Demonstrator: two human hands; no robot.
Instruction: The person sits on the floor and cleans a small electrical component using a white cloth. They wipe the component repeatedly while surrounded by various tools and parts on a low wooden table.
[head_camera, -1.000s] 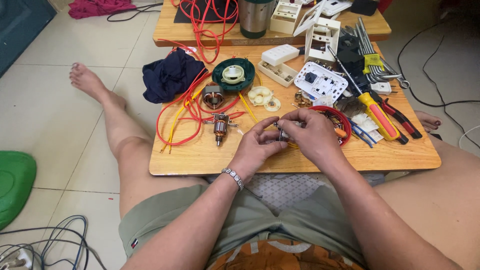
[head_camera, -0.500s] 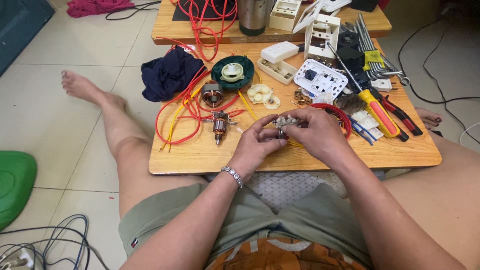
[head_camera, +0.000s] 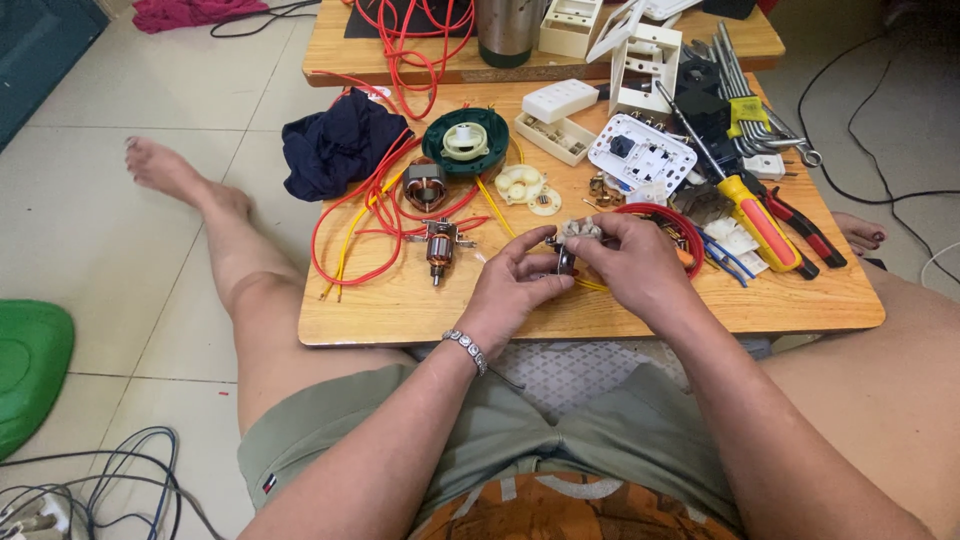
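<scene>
My left hand (head_camera: 517, 283) and my right hand (head_camera: 628, 260) meet over the low wooden table (head_camera: 400, 310), both closed on a small grey metal motor part (head_camera: 572, 240) with a yellow wire trailing from it. A copper-wound rotor (head_camera: 439, 243) lies just left of my hands. Farther back sit a copper stator (head_camera: 425, 185), a green round housing (head_camera: 465, 140) and white plastic gears (head_camera: 525, 186). Red wires (head_camera: 350, 225) loop across the table's left side. A bracelet is on my left wrist.
A yellow-handled screwdriver (head_camera: 757, 220), red pliers (head_camera: 800, 225), hex keys (head_camera: 740, 85) and a white switch plate (head_camera: 640, 155) lie at the right. A dark blue cloth (head_camera: 335, 145) lies at the left. A second table behind holds a steel cup (head_camera: 505, 30). Cables (head_camera: 110, 480) lie on the floor.
My hands have lifted the small part slightly off the table and turned it between the fingers. My left leg shifted a little on the floor.
</scene>
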